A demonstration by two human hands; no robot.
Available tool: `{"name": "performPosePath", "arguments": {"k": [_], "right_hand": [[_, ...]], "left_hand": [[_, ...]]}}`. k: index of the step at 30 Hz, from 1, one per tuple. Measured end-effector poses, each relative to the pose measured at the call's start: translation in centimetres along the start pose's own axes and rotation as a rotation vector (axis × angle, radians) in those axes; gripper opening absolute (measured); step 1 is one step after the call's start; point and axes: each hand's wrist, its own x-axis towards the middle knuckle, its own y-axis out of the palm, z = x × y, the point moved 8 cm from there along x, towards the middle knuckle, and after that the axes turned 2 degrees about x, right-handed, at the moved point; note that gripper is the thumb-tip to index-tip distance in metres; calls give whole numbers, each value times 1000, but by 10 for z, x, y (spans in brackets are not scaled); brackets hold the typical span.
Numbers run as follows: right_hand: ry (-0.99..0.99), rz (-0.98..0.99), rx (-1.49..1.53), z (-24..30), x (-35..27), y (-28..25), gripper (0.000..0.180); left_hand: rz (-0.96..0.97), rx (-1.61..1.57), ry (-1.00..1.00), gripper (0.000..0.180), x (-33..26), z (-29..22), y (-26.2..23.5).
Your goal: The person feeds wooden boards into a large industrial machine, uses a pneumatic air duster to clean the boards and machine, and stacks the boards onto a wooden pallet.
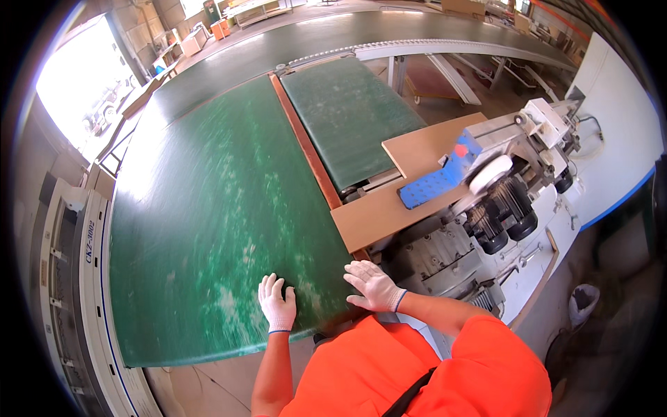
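Note:
My left hand, in a white glove with a blue cuff, rests on the green conveyor belt near its front edge. Its fingers are loosely spread and nothing shows in it. Farther right, my right hand, gloved alike, has its fingers stretched out flat at the belt's right edge, by the reddish-brown rail. It holds nothing that I can see. Just beyond that hand lies a flat tan board, overhanging the rail and running under a blue guard. Behind it, another tan panel part shows.
A machine with black motors stands at the right. A smaller green belt lies beyond the rail, with a larger curved conveyor at the back. A white machine frame borders the left side. A white bag sits at right.

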Motion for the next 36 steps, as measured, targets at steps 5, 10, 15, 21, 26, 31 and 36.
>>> {"name": "performPosePath", "arguments": {"k": [5, 10, 15, 21, 26, 31, 36], "right_hand": [[57, -98, -169, -43, 55, -20, 74], [321, 54, -315, -118, 96, -6, 88], [304, 116, -318, -121, 114, 12, 90], [233, 127, -266, -102, 133, 34, 93], [287, 102, -333, -146, 161, 21, 98], [555, 187, -445, -233, 182, -24, 96], [648, 286, -442, -277, 205, -48, 98]], "left_hand": [[-7, 9, -3, 29, -10, 4, 0], [-18, 17, -25, 29, -19, 4, -10], [-30, 26, -47, 30, -29, 7, -16], [-40, 50, -66, 30, -35, 13, -21], [-39, 70, -104, 32, -49, 16, -30], [3, 81, -154, 36, -74, 11, -42], [47, 103, -207, 44, -98, 4, -51]]}}
